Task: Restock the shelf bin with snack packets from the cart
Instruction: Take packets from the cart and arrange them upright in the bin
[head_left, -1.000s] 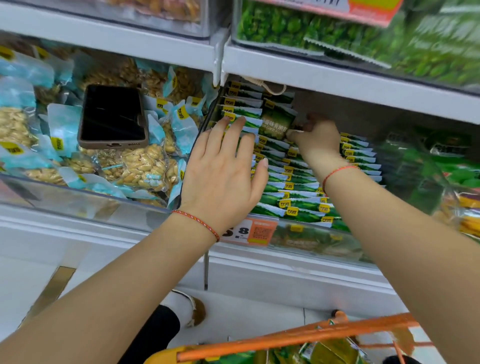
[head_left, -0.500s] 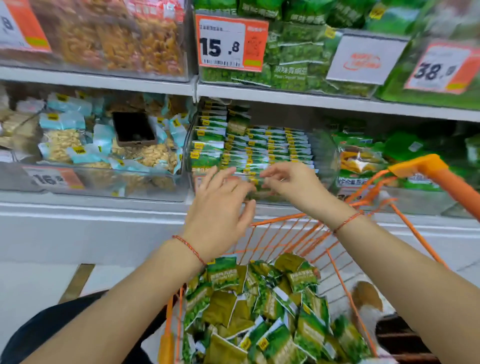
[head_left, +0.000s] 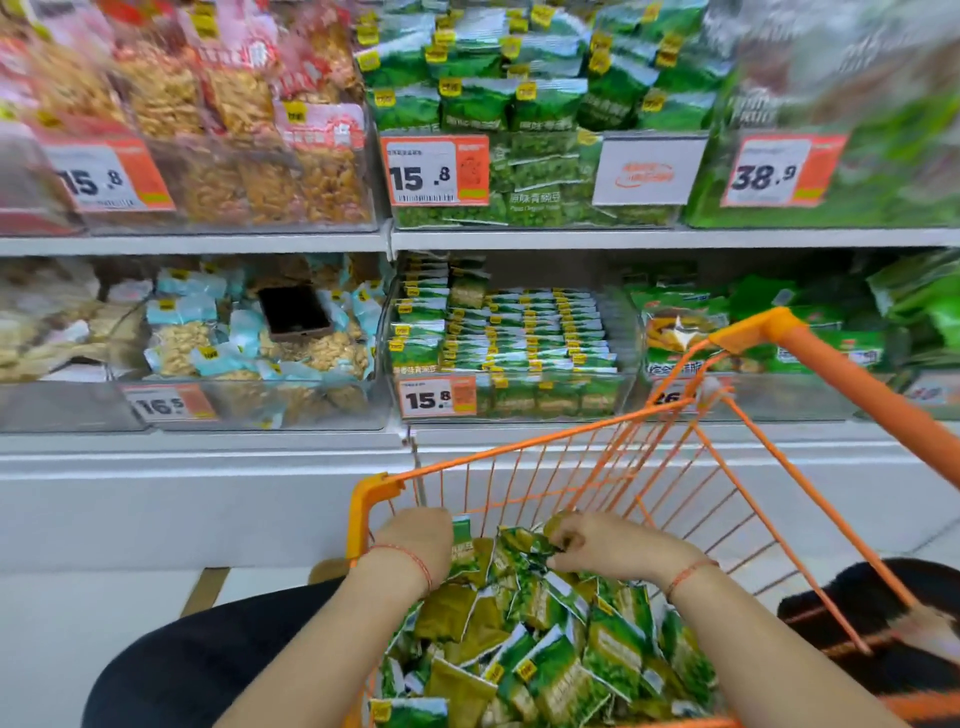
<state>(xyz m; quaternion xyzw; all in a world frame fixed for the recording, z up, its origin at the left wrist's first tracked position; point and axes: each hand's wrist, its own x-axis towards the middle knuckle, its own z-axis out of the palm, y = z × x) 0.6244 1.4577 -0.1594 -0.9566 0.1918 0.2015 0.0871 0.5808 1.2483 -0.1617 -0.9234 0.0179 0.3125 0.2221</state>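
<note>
Hands are grabbing: the left hand (head_left: 415, 540) and right hand (head_left: 605, 545) each pinch green pea packets (head_left: 519, 613) in the orange cart (head_left: 374, 499), which probably go up next into the clear shelf bin (head_left: 613, 400).

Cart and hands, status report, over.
Both hands down in the orange cart: left hand and right hand each gripping green snack packets. Shelf bin part-filled in neat rows. Nothing blocking the bin's front.

We are wearing a thin red string bracelet (head_left: 415, 564) on each bare wrist, and black trousers (head_left: 218, 654) are covering our legs.
</note>
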